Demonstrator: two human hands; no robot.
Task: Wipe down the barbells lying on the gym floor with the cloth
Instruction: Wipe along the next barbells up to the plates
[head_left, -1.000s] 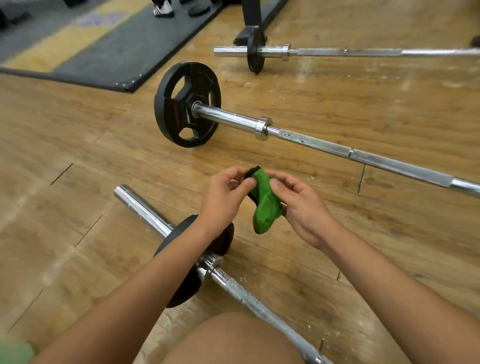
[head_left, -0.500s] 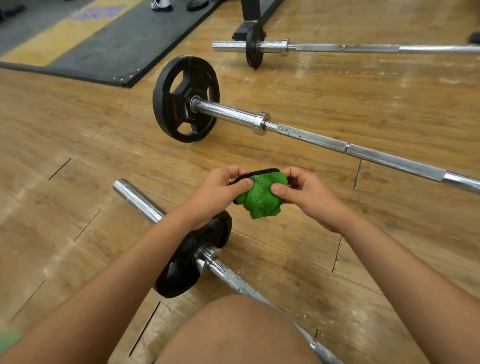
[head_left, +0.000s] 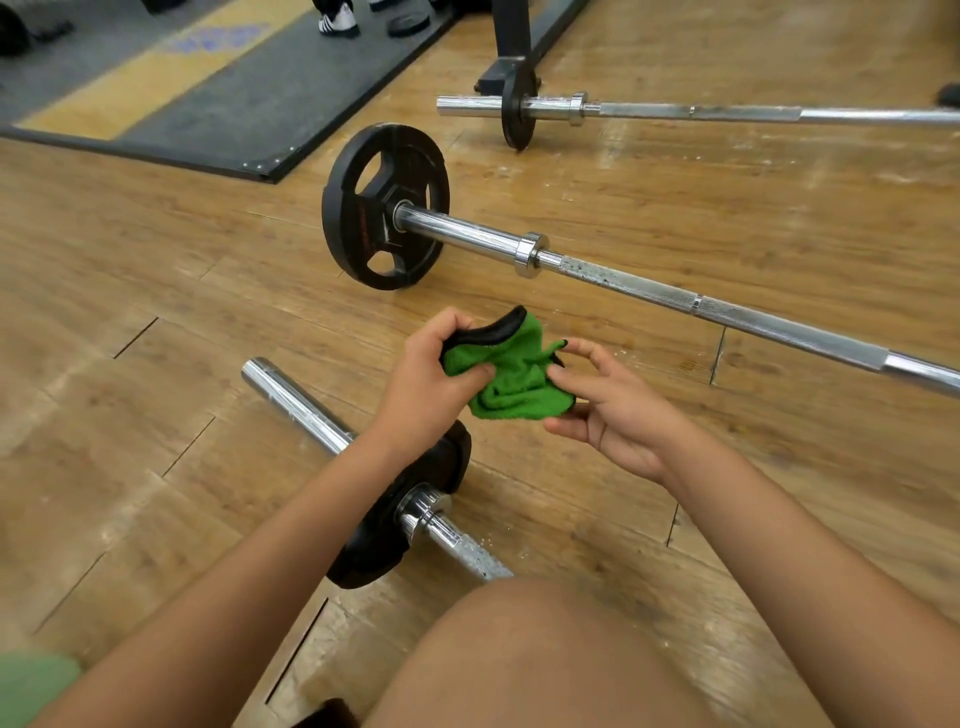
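Both hands hold the crumpled green cloth with a black edge (head_left: 511, 371): left hand (head_left: 434, 379) clamped on it, right hand (head_left: 613, 410) pinching it loosely, above the nearest shiny steel barbell (head_left: 306, 402).

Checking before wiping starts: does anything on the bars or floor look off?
White speckled residue dots the knurled shaft of the middle chrome barbell near its collar, and the nearest chrome barbell by the knee. Pale smears mark the wooden floor. Nothing looks damaged.

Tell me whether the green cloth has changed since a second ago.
Yes. The green cloth hung bunched between both hands; now it is spread wider, still above the floor between the near barbell and the middle barbell.
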